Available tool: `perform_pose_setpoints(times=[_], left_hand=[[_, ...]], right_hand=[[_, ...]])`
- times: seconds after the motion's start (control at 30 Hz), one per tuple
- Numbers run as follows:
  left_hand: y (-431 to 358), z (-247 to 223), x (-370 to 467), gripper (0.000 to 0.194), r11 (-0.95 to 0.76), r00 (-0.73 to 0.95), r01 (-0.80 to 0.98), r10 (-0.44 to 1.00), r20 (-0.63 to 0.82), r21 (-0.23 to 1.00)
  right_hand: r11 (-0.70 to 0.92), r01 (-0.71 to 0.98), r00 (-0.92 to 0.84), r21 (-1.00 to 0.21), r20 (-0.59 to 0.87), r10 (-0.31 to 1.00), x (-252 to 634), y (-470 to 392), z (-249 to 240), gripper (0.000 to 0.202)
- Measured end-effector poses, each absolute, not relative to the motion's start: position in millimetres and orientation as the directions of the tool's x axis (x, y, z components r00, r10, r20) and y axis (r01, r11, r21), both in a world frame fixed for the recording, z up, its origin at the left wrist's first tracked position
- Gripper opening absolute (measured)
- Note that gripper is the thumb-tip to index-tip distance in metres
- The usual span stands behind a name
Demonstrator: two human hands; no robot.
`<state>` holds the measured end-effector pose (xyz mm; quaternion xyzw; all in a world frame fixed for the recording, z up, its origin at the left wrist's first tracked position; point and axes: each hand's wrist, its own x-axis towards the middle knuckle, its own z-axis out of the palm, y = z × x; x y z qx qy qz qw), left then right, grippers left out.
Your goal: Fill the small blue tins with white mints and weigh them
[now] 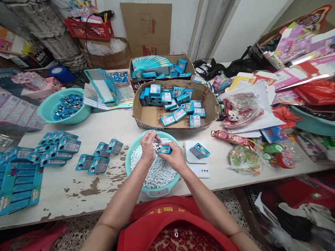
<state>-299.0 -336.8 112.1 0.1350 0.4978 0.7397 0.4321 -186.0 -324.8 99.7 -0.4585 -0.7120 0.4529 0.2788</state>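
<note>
Above a turquoise basin (130, 174) full of small white candies (157, 176), both of my hands come together. In my right hand (176, 156) a small blue candy box (164, 150) lies on its side, its end facing left. My left hand (148, 146) is closed, fingertips curled down at that end of the box. White pieces show by those fingertips, but I cannot tell whether they are gripped or lie in the basin behind. Another blue candy box (200, 151) rests on the white scale (190, 157) at the right.
Behind the basin stands a cut-down carton (141, 116) of blue boxes, with a second carton (163, 62) beyond. Several filled boxes (98, 165) and a display tray (19, 184) lie left. A basin (43, 111) holds blue lids. Wrapped packets (244, 160) crowd the right.
</note>
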Motion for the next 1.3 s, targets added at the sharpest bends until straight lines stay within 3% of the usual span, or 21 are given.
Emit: perform_pose_setpoints(times=[0.2, 0.4, 0.7, 0.8, 0.9, 1.07, 1.2, 1.3], left_hand=[[-340, 115, -296, 0.020, -0.135, -0.580, -0.502, 0.785, -0.218, 0.854], [-345, 121, -294, 0.019, -0.112, -0.570, -0.523, 0.783, -0.250, 0.845], [-349, 116, -308, 0.022, -0.133, -0.608, -0.486, 0.762, -0.225, 0.864], [-354, 93, -327, 0.020, 0.095, -0.552, -0.350, 0.783, -0.286, 0.932], [-354, 62, -342, 0.011, 0.363, -0.454, -0.063, 0.819, -0.351, 0.930], [-339, 22, -333, 0.006, 0.348, -0.502, 0.201, 0.839, -0.209, 0.915], [-336, 10, -314, 0.015, 0.427, -0.427, 0.455, 0.875, -0.230, 0.782], [-344, 8, -311, 0.018, 0.445, -0.388, 0.534, 0.884, -0.259, 0.719]], right_hand=[[0.208, 0.387, -0.430, -0.898, 0.023, 0.902, -184, -326, 102, 0.025], [0.123, 0.372, -0.353, -0.920, -0.017, 0.936, -185, -329, 100, 0.027], [0.089, 0.222, -0.347, -0.971, 0.007, 0.938, -171, -331, 100, 0.033], [0.093, 0.166, -0.352, -0.982, 0.030, 0.936, -158, -331, 101, 0.036], [0.081, 0.157, -0.339, -0.984, 0.023, 0.940, -146, -330, 100, 0.035], [0.076, 0.162, -0.299, -0.984, 0.024, 0.954, -134, -329, 100, 0.036], [0.020, 0.152, -0.299, -0.988, -0.027, 0.954, -132, -330, 102, 0.037], [-0.040, 0.164, -0.258, -0.986, -0.082, 0.963, -131, -331, 98, 0.039]])
